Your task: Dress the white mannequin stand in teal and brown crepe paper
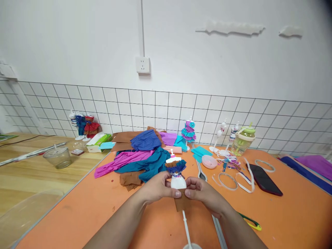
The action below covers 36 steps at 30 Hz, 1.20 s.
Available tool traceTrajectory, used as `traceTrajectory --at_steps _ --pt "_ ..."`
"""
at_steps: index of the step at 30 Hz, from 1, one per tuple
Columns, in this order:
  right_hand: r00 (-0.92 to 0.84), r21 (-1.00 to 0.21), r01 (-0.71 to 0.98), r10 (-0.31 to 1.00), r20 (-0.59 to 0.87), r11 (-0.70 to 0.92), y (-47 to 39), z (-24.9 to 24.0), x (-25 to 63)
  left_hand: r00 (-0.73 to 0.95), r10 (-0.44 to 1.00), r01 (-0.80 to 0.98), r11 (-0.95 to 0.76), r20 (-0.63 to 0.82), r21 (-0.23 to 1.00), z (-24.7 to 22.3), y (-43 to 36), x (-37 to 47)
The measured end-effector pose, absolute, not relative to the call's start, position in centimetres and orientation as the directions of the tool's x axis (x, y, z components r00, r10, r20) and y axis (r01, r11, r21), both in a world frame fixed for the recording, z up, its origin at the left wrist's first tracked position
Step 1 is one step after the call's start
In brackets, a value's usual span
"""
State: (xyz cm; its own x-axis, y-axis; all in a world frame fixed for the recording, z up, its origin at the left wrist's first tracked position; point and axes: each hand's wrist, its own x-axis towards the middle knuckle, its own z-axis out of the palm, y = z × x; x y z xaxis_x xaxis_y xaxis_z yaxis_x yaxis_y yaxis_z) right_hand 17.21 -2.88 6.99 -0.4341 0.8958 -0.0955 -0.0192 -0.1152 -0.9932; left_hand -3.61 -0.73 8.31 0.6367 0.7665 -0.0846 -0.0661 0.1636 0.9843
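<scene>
A small white dress-form mannequin on a thin stand stands upright in front of me, its chest wrapped in ruffled blue and brown crepe paper. Below its hips hangs a piece of brown crepe paper. My left hand pinches the paper's upper left edge, thumb in front, with its fingers reaching behind the mannequin. On the other side my right hand pinches the paper's upper right edge between thumb and fingers. Some fingertips of both hands are hidden behind the mannequin and paper.
Crumpled crepe paper lies behind my hands. To the right are tape rolls, a phone, scissors and a pink bowl. A ruffled mannequin and a green-lidded bottle stand near the wall grid.
</scene>
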Motion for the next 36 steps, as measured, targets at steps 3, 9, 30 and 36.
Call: traceTrajectory --at_steps 3,9,30,36 --pt "-0.580 -0.991 0.063 0.804 -0.131 -0.116 -2.2 7.6 17.8 0.594 0.795 -0.016 0.159 -0.119 0.987 7.9 -0.6 -3.8" --pt "-0.579 -0.985 0.171 0.807 -0.117 -0.020 0.0 9.9 16.8 0.446 0.891 0.019 0.082 -0.082 0.996 8.2 -0.6 -4.4" --pt "-0.282 -1.000 -0.007 0.959 0.024 0.023 2.4 10.9 16.6 0.222 0.975 0.067 -0.028 0.013 0.997 8.2 -0.4 -2.8" --pt "-0.318 -1.000 -0.018 0.948 0.025 0.020 2.2 10.7 16.1 0.246 0.968 0.081 0.028 -0.047 0.996 8.3 -0.2 -2.9"
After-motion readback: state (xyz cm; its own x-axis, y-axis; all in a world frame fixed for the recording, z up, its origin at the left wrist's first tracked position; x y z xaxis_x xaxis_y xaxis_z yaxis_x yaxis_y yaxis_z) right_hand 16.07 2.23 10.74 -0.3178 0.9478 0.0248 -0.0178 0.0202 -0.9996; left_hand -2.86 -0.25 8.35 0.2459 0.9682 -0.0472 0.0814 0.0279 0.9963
